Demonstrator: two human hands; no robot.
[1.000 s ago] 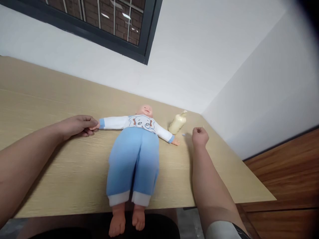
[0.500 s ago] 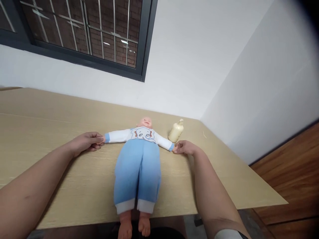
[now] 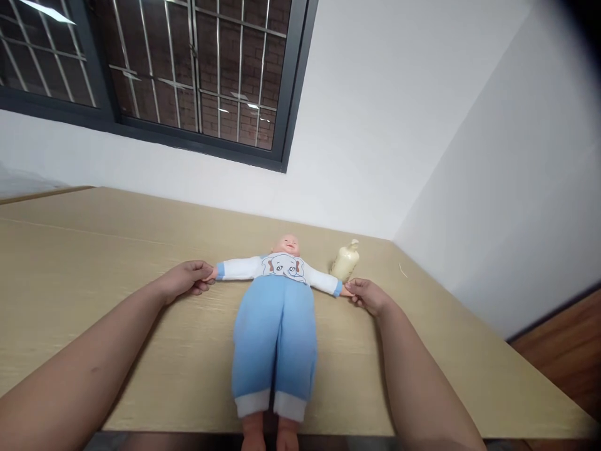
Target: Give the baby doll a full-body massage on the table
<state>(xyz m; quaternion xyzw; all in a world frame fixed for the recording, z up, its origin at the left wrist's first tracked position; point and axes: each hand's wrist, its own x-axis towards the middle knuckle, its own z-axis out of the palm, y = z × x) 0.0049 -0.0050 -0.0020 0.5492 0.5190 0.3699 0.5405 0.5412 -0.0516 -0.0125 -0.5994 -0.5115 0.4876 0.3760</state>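
Note:
A baby doll [image 3: 277, 332] in a white top with an elephant print and blue trousers lies on its back, arms spread sideways. Its head points to the wall and its bare feet reach the table's near edge. The fingers of my left hand [image 3: 188, 280] are closed around the doll's hand on the left. On the other side, my right hand [image 3: 369, 295] pinches the doll's other hand between thumb and fingers. Just beyond my right hand stands a cream-coloured bottle [image 3: 345, 262] with a narrow spout-like top.
The doll rests on a light wood-grain table [image 3: 178, 369] set against a white wall [image 3: 366, 125]. A dark-framed window [image 3: 197, 75] with metal bars is above. A thin pale strip [image 3: 402, 270] lies right of the bottle. Brown wooden panelling [image 3: 563, 344] stands at the right.
The view has shifted, so everything appears a little lower and further right. Both hands keep their hold on the doll's hands, and its pose looks nearly the same.

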